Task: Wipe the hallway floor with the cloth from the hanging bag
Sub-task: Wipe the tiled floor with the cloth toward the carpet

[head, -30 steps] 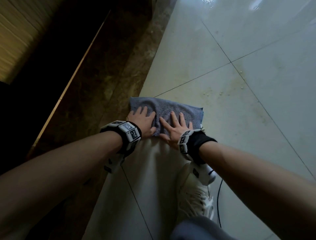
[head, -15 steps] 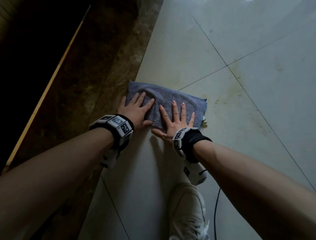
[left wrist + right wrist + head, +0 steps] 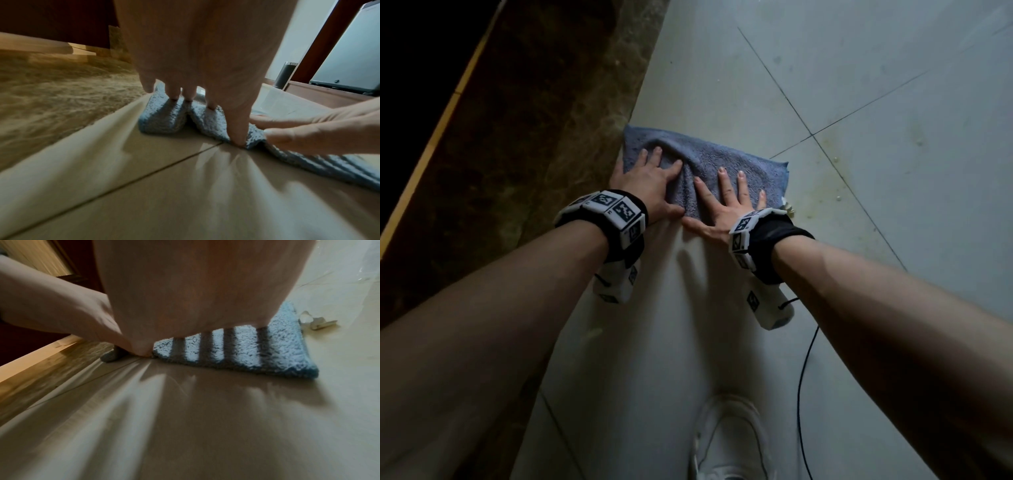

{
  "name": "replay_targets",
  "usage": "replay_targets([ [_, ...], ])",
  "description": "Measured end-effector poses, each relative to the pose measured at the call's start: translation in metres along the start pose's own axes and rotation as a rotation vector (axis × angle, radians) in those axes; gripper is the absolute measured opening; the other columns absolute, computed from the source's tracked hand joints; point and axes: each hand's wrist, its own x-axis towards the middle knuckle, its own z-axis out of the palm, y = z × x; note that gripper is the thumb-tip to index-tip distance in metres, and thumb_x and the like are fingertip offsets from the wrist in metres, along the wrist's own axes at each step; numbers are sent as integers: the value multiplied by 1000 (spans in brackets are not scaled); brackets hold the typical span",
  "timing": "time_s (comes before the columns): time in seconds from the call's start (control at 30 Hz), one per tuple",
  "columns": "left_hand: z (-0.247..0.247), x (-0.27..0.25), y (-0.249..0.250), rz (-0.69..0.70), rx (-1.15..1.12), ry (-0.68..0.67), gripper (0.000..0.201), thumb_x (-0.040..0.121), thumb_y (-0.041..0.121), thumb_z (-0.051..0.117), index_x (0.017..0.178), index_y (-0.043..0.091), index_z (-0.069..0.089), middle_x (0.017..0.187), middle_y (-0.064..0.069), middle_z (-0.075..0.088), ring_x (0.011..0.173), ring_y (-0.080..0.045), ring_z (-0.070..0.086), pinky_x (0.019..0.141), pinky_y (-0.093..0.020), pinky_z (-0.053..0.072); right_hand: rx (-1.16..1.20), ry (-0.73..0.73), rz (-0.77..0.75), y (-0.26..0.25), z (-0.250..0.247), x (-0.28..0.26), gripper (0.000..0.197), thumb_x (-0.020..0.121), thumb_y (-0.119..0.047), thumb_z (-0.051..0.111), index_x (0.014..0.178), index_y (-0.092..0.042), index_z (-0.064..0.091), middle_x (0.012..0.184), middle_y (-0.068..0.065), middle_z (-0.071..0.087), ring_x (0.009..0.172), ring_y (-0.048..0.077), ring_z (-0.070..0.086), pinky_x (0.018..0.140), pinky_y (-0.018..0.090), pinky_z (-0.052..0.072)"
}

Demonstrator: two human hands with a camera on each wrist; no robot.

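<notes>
Down on the pale floor (image 3: 722, 85), left hand (image 3: 650, 181) and right hand (image 3: 726, 205) press spread-fingered on the blue cloth (image 3: 750, 168), its left edge apparently touching the brown marble strip (image 3: 571, 137); open tile lies ahead.

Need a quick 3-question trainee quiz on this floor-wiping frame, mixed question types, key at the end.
1. True or false: both the left hand and the right hand press flat on the blue cloth.
2. The cloth's left edge lies next to: A) the dark marble strip B) the black cable C) the white shoe.
3. What lies on the tile floor just off the cloth's right edge?

Key: 1 true; 2 A; 3 a small pale scrap, what it is cannot be told.
</notes>
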Motion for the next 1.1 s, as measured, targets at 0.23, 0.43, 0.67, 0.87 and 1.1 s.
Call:
replay_targets([
  [0.23,7,-29,12,27,47,-68,94,83,67,58,155,39,5,165,-4,-4,152,-26,2,119,-54,8,-21,-5,-5,10,21,-33,87,80,-87,27,151,-52,-10,162,-4,-25,148,29,-25,114,64,-10],
  [0.43,31,-81,29,131,142,-94,100,80,75,53,156,36,3,165,-8,-3,151,-29,5,119,-52,9,-46,-46,-14,23,56,-81,85,81,-87,22,150,-52,-15,161,-4,-29,147,28,-28,115,64,-11],
  [0.67,46,-113,53,248,248,-72,71,93,66,36,154,38,14,164,-9,9,150,-26,18,120,-52,9,33,-62,48,42,88,-127,76,85,-83,23,149,-56,-10,161,-9,-26,148,25,-27,115,65,-8],
  [0.87,51,-123,82,300,210,-26,58,96,58,30,151,39,26,162,-7,20,146,-23,27,120,-51,11,125,-55,103,63,102,-149,70,88,-80,22,147,-59,-8,162,-12,-23,148,23,-25,116,64,-7],
  [1.1,59,-120,99,336,169,168,40,95,49,34,125,33,55,134,-2,56,125,-21,54,112,-42,23,185,187,103,77,113,-159,60,98,-63,30,152,-51,7,166,0,-9,152,28,-12,118,62,3],
])
